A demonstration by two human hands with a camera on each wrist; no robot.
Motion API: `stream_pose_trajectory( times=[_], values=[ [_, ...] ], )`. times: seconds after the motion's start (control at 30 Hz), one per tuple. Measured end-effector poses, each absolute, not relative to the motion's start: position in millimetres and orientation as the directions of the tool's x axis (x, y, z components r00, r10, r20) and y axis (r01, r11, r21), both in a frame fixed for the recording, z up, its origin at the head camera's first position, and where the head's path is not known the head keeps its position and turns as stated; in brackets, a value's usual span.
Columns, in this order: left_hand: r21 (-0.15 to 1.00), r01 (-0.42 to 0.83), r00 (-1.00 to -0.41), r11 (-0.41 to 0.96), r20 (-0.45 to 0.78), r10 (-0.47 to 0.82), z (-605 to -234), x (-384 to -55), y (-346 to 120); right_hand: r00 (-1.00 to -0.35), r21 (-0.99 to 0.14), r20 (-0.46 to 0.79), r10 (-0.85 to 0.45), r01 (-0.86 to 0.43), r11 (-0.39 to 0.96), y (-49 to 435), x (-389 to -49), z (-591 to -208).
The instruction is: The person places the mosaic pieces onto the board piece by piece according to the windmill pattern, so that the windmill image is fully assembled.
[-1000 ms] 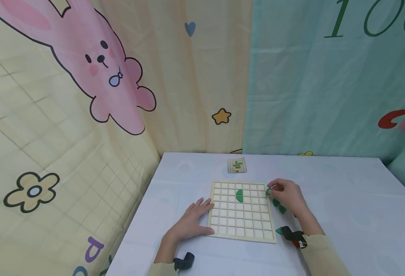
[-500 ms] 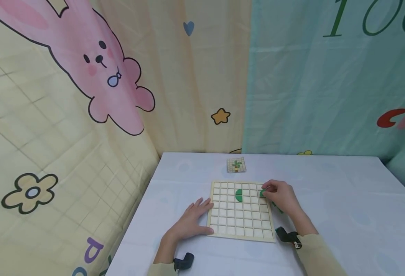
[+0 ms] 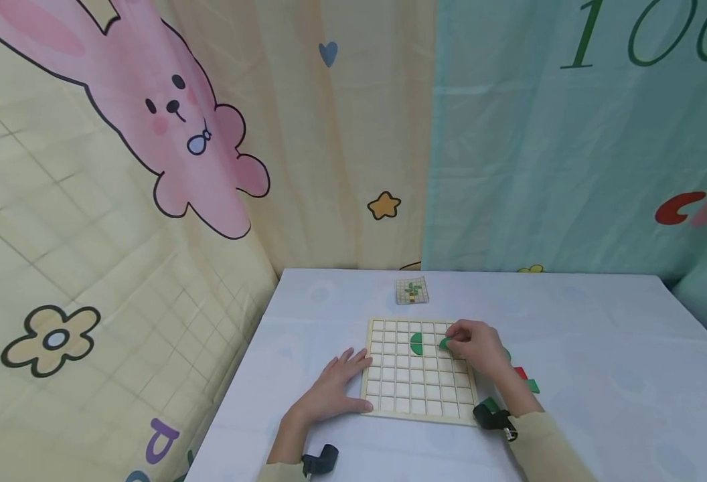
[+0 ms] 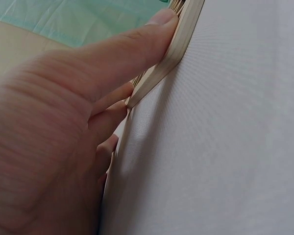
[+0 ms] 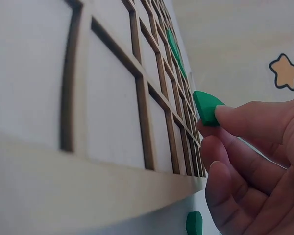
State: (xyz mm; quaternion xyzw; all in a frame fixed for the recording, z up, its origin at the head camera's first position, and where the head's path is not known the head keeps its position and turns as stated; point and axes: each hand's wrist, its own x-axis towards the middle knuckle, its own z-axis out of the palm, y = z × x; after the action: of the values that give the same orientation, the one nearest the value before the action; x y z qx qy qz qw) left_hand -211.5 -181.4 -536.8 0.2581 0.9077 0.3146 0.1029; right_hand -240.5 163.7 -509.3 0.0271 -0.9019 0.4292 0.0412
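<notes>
A wooden grid board [image 3: 389, 395] with square cells lies on the table. Two green quarter-circle pieces [image 3: 416, 344] sit in neighbouring cells of its upper part, together forming a half disc. My right hand [image 3: 479, 348] pinches another green quarter-circle piece [image 5: 206, 107] between thumb and fingertips, over the board's upper right part. In the right wrist view that piece is raised above the grid ribs. My left hand [image 3: 338, 387] rests at the board's left edge, fingers spread and straight. The left wrist view shows its thumb [image 4: 132, 46] along the wooden rim.
A small card [image 3: 412, 290] with a printed grid picture lies behind the board. Right of the board, partly hidden by my right arm, are a red piece [image 3: 520, 373] and several green pieces [image 3: 532, 385]. Patterned curtains stand behind the table [image 3: 600, 335].
My right hand has moved left with the green quarter-circle piece, from beside the board's right edge to over its cells. My left hand has stayed at the left edge.
</notes>
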Motion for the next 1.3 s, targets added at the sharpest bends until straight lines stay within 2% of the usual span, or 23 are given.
stream_pose_trajectory(
  times=[0.33, 0.57, 0.8, 1.3],
  values=[
    [0.628, 0.403, -0.846, 0.665, -0.021, 0.532, -540, -213, -183, -0.997, -0.785, 0.069, -0.015, -0.064, 0.616, 154, -243, -515],
    [0.622, 0.417, -0.843, 0.663, -0.006, 0.537, -540, -214, -183, -0.994, -0.778, 0.104, -0.04, -0.107, 0.619, 147, -242, -513],
    [0.624, 0.413, -0.843, 0.664, -0.014, 0.537, -540, -213, -184, -0.996, -0.777, 0.08, -0.037, -0.086, 0.624, 143, -241, -515],
    [0.636, 0.417, -0.841, 0.649, 0.0, 0.541, -538, -210, -183, -0.992, -0.769, 0.105, -0.067, -0.123, 0.628, 139, -237, -515]
  ],
)
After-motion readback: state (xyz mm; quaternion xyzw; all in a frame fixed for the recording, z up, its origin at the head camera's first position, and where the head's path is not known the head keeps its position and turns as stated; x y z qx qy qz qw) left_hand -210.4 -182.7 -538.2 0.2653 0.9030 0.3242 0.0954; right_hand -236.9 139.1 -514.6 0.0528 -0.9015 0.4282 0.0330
